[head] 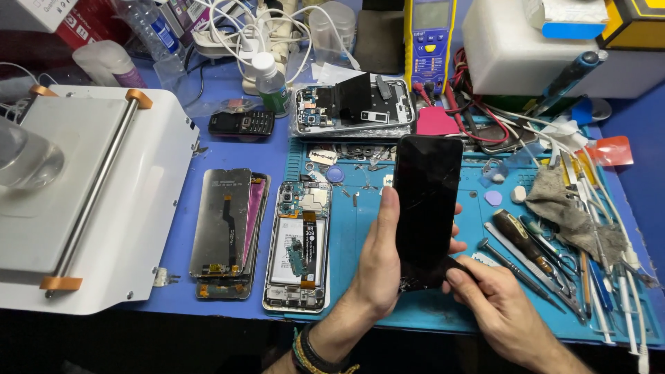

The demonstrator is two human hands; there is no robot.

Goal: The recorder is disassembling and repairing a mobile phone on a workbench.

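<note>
Both hands grip one cracked black screen [427, 208] held upright over the mat [360, 228], long axis vertical: left hand [377, 266] clasps its left edge, right hand [488, 294] pinches the shattered bottom corner, nearer there.

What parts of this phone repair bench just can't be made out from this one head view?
- Black screen panel: its lower corner is hidden by the right hand; its underside faces away.
- Left hand: its fingers are behind the panel.
- Opened phone: its small parts are too small to tell apart.
- White machine: cut off by the left edge.
- Tools at right: tangled, overlapping under a grey rag.
</note>
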